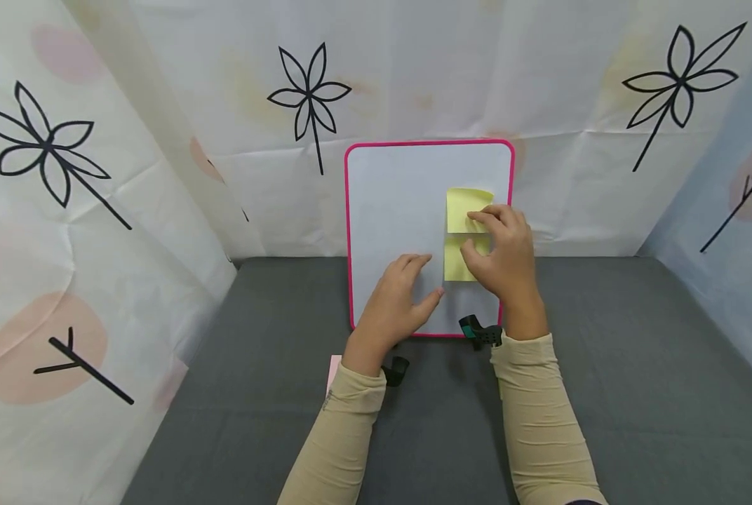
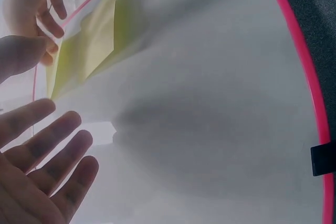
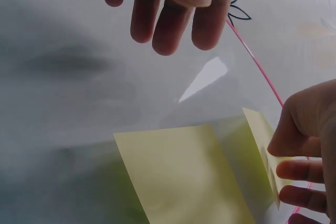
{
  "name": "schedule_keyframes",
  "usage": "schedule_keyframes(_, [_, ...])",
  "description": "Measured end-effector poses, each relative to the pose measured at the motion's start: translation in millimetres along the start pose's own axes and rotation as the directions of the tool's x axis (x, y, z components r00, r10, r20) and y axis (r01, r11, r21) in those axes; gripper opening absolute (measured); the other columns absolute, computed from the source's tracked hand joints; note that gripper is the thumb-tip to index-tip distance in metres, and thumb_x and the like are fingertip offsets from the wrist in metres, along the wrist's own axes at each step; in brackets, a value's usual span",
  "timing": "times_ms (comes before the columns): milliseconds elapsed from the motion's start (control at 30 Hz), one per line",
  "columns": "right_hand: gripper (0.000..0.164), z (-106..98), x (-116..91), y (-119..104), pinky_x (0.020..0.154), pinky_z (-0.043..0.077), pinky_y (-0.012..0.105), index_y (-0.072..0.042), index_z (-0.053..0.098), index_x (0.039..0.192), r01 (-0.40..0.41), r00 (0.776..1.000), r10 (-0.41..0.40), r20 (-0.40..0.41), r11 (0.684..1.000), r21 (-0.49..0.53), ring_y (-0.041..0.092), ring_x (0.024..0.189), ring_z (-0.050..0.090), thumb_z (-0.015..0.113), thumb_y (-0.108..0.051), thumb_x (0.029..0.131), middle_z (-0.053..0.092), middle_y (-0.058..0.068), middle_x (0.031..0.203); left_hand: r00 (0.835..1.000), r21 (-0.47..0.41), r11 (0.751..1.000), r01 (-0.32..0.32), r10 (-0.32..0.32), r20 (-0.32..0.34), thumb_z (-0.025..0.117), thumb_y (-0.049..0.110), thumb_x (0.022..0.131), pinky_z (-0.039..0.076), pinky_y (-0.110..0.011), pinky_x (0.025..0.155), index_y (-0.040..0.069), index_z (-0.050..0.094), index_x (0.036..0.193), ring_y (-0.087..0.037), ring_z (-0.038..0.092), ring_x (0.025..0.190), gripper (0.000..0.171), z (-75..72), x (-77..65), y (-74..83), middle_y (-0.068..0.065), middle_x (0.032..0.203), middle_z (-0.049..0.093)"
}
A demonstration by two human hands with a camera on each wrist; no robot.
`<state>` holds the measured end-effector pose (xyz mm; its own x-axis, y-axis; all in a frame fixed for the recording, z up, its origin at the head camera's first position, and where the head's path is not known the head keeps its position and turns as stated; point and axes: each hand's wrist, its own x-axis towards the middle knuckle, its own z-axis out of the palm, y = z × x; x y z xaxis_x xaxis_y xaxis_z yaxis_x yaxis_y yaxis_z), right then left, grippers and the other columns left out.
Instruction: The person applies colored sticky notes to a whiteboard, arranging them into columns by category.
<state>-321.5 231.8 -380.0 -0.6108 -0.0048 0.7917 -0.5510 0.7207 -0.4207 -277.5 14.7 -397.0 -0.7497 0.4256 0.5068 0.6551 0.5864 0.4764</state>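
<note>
Right grip point(image 1: 505, 252) released, fingertips at upper yellow note point(image 1: 463, 205); left grip point(image 1: 396, 301) loose, lower-left of it.

Two yellow square paper notes point(image 1: 457, 210) are by the right hand point(image 1: 505, 256); one white, pink-rimmed rectangular board point(image 1: 395, 196) stands before both hands; one pale pink piece point(image 1: 334, 368) shows beside the left hand point(image 1: 391, 305); three black line-drawn flowers point(image 1: 309, 95) are beyond them.

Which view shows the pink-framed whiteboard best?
The head view: nearly the whole pink-framed whiteboard shows, though the left hand, right hand and two yellow sticky notes cover parts. The left wrist view shows cropped surface and pink frame close up; the right wrist view, some surface and thin stretches of frame.
</note>
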Motion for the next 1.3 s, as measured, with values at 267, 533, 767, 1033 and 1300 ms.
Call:
schedule_keyframes(267, [0.046,5,-1,-3,0.095,0.043,0.063,0.001,0.077,0.123,-0.014,0.999,0.015,0.041,1.000,-0.020,0.047,0.112,0.055,0.054,0.001,0.083,0.066,0.023,0.123,0.999,0.013,1.000,-0.006,0.007,-0.036,0.077,0.024,0.098,0.051,-0.045,0.113,-0.001,0.054,0.152,-0.032,0.056,0.138,0.064,0.4,1.3,-1.3,-0.016,0.151,0.056])
schedule_keyframes(533, [0.051,8,1,-6,0.096,0.045,0.062,-0.001,0.073,0.132,0.018,0.997,-0.015,0.080,0.999,-0.043,0.046,0.114,0.056,0.050,0.000,0.086,0.064,0.023,0.133,0.995,0.174,0.981,-0.081,0.092,-0.051,0.075,0.028,0.098,0.045,-0.053,0.119,-0.001,0.050,0.154,-0.040,0.044,0.152,0.068,-6.0,31.7,1.7,-0.023,0.163,0.043])
schedule_keyframes(767, [0.055,8,1,-9,0.106,0.043,0.066,-0.002,0.070,0.136,0.033,0.994,-0.025,0.110,0.997,-0.071,0.047,0.129,0.055,0.044,-0.001,0.087,0.063,0.020,0.144,0.994,0.277,0.955,-0.106,0.103,0.023,0.073,0.029,0.098,0.027,-0.051,0.130,-0.001,0.044,0.159,-0.041,0.018,0.164,0.074,-11.4,54.5,4.1,-0.020,0.173,0.029])
schedule_keyframes(1033, [0.055,6,2,-10,0.106,0.042,0.067,-0.001,0.071,0.133,0.037,0.995,-0.027,0.101,0.995,-0.097,0.043,0.140,0.050,0.042,-0.001,0.086,0.058,0.013,0.156,0.987,0.318,0.938,-0.139,0.106,0.118,0.073,0.030,0.099,0.023,-0.050,0.132,-0.003,0.034,0.163,-0.037,0.016,0.165,0.083,-12.2,66.7,10.3,-0.017,0.175,0.027])
schedule_keyframes(1300, [0.032,6,4,-10,0.102,0.041,0.070,-0.002,0.071,0.089,0.070,0.989,-0.057,0.137,0.993,-0.090,0.043,0.144,0.046,0.041,0.006,0.080,0.052,0.013,0.162,0.982,0.365,0.918,-0.157,0.104,0.160,0.071,0.034,0.100,0.024,-0.050,0.132,-0.002,0.030,0.165,-0.037,0.014,0.166,0.084,-13.2,74.2,10.4,-0.016,0.176,0.024])
